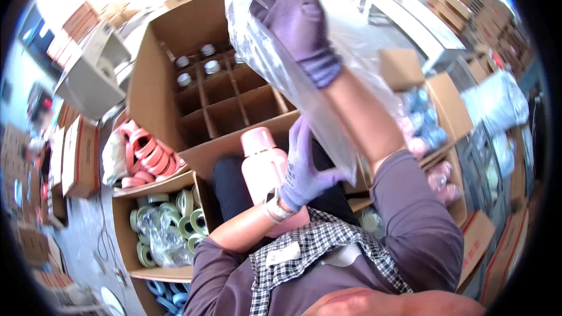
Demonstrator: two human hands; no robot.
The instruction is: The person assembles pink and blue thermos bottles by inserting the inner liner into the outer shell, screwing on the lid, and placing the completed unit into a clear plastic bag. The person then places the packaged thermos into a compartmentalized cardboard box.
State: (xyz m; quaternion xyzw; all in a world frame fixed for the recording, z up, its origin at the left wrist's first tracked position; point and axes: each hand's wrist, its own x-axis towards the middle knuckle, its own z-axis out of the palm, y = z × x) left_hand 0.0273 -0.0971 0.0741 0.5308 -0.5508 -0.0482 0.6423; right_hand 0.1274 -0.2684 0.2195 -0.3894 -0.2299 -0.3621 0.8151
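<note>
- The right grip (298, 20), in a purple glove, is raised near the top edge, with a clear plastic bag (263, 38) draped around it; whether the fingers pinch the film or only spread it, I can't make out.
- The left grip (304, 172), gloved in lilac, has its fingers stretched out and its thumb spread wide — the lower end of the bag hangs just beside it, and contact with the film can't be judged.
- A pink bottle (263, 169) lies at the person's lap, tilted, its cap toward the large carton and its lower part partly hidden by the left forearm, which wears a watch (277, 206).
- The large carton (146, 90) stands beyond the lap, split by cardboard dividers (234, 90); several capped bottles (212, 67) sit upright in its farther compartments.
- To the left are pink rings (155, 155), then a box of pale green rings (184, 203) with crumpled clear plastic (161, 237) on top, and blue rings (170, 295) nearest the lower edge.
- To the right — an open carton (451, 102) holds blue and pink wrapped items (421, 117).
</note>
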